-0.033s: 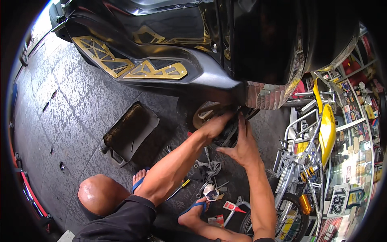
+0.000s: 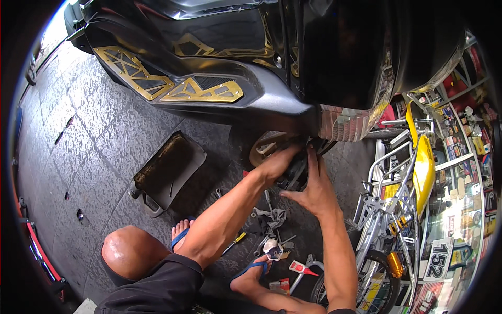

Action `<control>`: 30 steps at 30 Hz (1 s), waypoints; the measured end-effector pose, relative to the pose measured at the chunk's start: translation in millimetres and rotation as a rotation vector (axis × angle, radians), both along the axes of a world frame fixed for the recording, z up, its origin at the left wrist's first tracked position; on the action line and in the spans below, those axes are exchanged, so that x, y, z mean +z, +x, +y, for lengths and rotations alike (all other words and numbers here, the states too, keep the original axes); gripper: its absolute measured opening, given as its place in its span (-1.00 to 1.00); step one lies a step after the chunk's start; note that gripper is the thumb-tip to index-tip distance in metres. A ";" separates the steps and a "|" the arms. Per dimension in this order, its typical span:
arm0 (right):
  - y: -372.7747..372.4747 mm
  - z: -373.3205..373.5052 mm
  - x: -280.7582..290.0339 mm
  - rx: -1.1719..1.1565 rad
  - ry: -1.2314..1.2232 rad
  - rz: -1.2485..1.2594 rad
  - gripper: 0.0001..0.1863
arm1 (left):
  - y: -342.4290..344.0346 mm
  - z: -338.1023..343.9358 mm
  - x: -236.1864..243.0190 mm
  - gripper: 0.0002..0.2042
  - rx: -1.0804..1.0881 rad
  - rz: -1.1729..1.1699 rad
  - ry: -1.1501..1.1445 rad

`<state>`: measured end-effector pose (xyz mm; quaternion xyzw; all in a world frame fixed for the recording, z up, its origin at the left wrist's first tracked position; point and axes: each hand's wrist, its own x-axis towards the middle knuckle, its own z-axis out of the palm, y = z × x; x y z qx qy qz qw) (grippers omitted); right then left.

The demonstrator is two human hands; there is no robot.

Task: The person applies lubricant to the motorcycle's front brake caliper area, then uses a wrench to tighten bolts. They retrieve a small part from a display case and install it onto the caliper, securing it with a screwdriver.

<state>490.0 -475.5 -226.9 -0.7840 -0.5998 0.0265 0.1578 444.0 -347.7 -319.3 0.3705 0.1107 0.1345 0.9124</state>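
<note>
A black scooter [image 2: 272, 97] with gold footboard plates spans the top of the view. Under its body, beside the wheel [image 2: 259, 152], is a dark part [image 2: 295, 178] whose exact kind I cannot make out. My left hand [image 2: 282, 163] reaches over that part from the left, its fingertips hidden behind it. My right hand [image 2: 318, 191] grips its right side, with fingers pointing up along it and the thumb stretched out below. Between the two palms only the part's lower face shows.
A shallow grey-black tray-like container [image 2: 180, 167] lies on the floor at left. Tools and a rag [image 2: 274, 217] lie below my hands, near a screwdriver [image 2: 235, 242] and a red-tipped white bottle [image 2: 302, 268]. A small yellow motorbike model or frame [image 2: 423, 172] stands at right, before a glass display case [image 2: 465, 193].
Both hands keep nearly the same place on the dark part, which looks very slightly turned between them. The scooter and floor items have not moved.
</note>
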 end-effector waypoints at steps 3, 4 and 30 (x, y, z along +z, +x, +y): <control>-4.6 -5.3 8.1 -0.003 -0.021 -0.011 0.28 | -6.1 -2.6 7.7 -0.51 -0.048 -0.003 -0.137; -2.1 -7.2 8.2 0.008 -0.013 -0.023 0.27 | -4.3 -1.5 7.4 -0.50 -0.033 0.003 -0.126; -194.9 -323.7 -147.0 -0.735 -0.183 0.701 -0.68 | 5.3 -13.4 6.0 -0.57 -0.045 -0.291 -0.344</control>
